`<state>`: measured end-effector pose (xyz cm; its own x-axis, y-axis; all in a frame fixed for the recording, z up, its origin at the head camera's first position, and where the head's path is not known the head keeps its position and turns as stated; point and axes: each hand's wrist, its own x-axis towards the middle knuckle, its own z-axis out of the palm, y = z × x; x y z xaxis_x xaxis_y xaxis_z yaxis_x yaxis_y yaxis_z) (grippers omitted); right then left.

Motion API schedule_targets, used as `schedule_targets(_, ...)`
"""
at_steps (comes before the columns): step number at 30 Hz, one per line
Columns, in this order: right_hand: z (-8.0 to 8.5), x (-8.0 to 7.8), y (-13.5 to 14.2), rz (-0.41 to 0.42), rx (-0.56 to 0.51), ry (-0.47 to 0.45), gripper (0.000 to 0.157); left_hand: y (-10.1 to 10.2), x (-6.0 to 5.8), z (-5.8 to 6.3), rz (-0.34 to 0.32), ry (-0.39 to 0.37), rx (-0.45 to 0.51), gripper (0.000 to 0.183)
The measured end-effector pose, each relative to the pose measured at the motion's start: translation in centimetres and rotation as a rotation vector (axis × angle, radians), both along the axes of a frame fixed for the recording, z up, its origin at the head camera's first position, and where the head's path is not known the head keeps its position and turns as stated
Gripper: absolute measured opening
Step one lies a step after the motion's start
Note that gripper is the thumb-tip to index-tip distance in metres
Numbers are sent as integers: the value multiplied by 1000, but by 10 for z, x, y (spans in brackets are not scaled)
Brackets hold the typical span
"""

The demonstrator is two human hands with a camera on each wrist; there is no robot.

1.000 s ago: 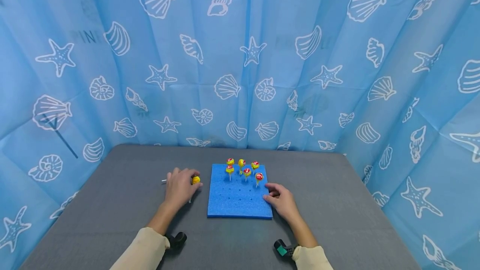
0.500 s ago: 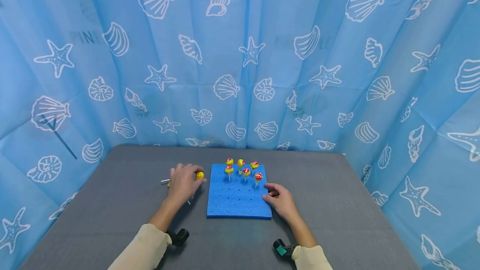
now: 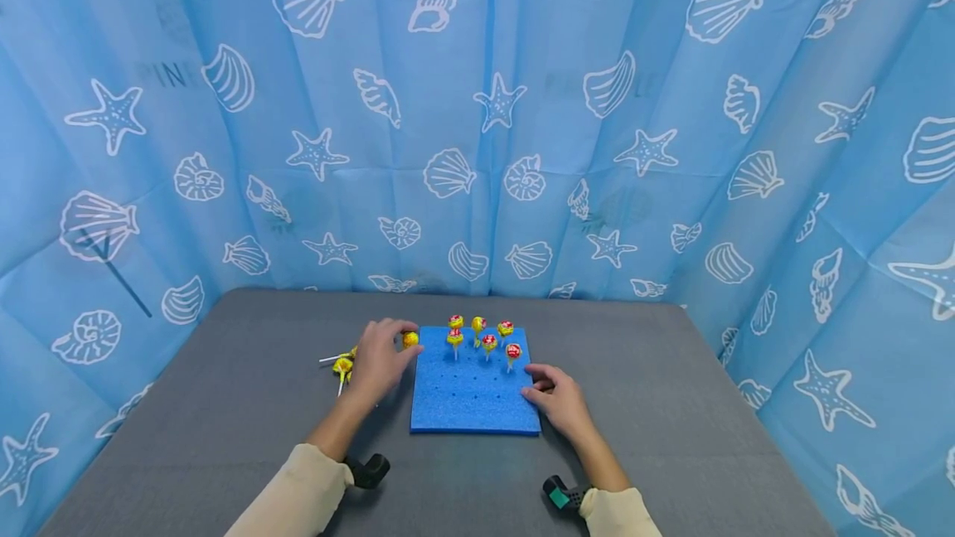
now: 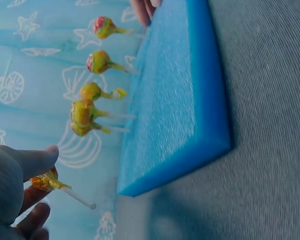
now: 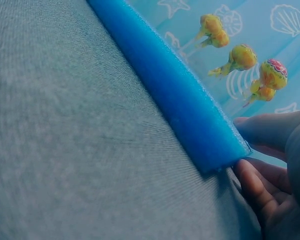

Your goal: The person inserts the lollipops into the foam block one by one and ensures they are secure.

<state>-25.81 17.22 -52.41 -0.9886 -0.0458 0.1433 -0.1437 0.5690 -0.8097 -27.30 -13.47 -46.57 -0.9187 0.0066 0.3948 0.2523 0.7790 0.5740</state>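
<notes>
My left hand [image 3: 380,361] pinches a yellow-wrapped lollipop [image 4: 45,181] by its candy head, and the white stick points down. It hovers by the far left corner of a square blue foam board [image 3: 455,414]. Several lollipops [image 3: 488,343] with red and yellow wrappers stand upright in the far part of the board; rows of small holes mark its nearer part. At the board's right edge, my right hand [image 3: 559,400] grips the foam, its thumb over the top and its fingers [image 5: 257,187] along the side and lower edge.
Loose lollipops [image 3: 342,366] lie on the grey table [image 3: 671,429] left of the board, partly hidden by my left hand. A blue curtain [image 3: 388,147] with white shell prints hangs behind and at the sides.
My left hand has carried the lollipop right and away from me, from the loose ones towards the board's corner, uncovering lollipops on the table. My right hand has stayed at the board's edge.
</notes>
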Motion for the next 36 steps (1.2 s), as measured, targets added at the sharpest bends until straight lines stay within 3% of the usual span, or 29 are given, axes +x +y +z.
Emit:
schedule_targets(4, 0, 0, -1, -3, -1, -1, 33, 5, 0, 0, -23, -9, 107, 28)
schedule_targets(14, 0, 0, -2, -10, 8, 0, 33, 15, 2, -8, -35, 14, 226, 25)
schedule_targets(26, 0, 0, -1, -11, 6, 5, 33, 26, 5, -14, 0, 109, 320, 23)
schedule_targets(36, 0, -1, -1, -8, 0, -6, 32, 36, 0, -27, -21, 125, 363, 25)
